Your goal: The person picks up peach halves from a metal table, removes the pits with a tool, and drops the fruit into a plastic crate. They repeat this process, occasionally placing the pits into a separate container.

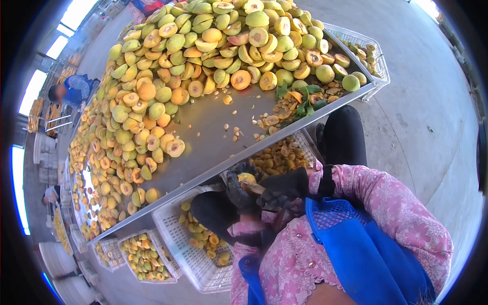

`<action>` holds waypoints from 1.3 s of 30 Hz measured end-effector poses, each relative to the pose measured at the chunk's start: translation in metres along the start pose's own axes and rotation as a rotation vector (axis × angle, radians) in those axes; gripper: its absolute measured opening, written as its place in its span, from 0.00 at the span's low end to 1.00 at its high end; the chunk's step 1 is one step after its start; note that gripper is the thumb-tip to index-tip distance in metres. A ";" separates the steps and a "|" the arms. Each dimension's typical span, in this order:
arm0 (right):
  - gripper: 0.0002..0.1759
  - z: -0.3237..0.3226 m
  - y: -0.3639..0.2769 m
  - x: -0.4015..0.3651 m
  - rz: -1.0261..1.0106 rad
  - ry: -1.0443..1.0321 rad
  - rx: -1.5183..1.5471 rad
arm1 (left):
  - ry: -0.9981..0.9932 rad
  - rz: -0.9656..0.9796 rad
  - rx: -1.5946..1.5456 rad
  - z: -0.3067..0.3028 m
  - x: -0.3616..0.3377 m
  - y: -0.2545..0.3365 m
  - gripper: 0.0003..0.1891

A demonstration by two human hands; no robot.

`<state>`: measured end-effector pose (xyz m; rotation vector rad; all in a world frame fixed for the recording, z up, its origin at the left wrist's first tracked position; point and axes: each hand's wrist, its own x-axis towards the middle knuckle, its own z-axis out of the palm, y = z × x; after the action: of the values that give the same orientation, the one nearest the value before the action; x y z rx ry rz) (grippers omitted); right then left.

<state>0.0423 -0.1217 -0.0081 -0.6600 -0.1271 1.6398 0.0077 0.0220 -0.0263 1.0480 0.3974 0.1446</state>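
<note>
Just below the metal table edge, my gloved left hand (241,192) is closed around a yellow peach piece (247,178). My right hand (280,191), in a black glove, is closed beside it on a small tool with a tan, wood-coloured end (254,188). That end touches or nearly touches the fruit; the tool's kind cannot be made out. Behind both hands, a crate of peach scraps (278,157) sits under the table edge. A white crate (175,223) partly filled with peach halves stands to the left of my knee.
A large heap of halved peaches (203,46) covers much of the metal table (208,119). Loose pits, scraps and green leaves (306,101) lie near its edge. More crates (147,256) stand at left, another crate (378,61) beyond the right corner. A person in blue (76,90) is at far left.
</note>
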 end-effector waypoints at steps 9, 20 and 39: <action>0.12 -0.025 0.012 0.005 -0.053 0.067 -0.482 | 0.138 -0.194 -0.081 -0.036 0.019 -0.037 0.18; 0.15 -0.006 0.008 -0.010 -0.147 -0.198 0.174 | -0.073 -0.114 -0.157 0.004 0.002 -0.012 0.16; 0.22 -0.072 0.039 -0.040 0.195 0.404 -1.455 | 0.340 0.383 1.043 -0.102 0.078 0.170 0.20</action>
<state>0.0446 -0.1870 -0.0708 -2.1127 -1.0301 1.3460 0.0522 0.2129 0.0573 2.1426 0.5939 0.4944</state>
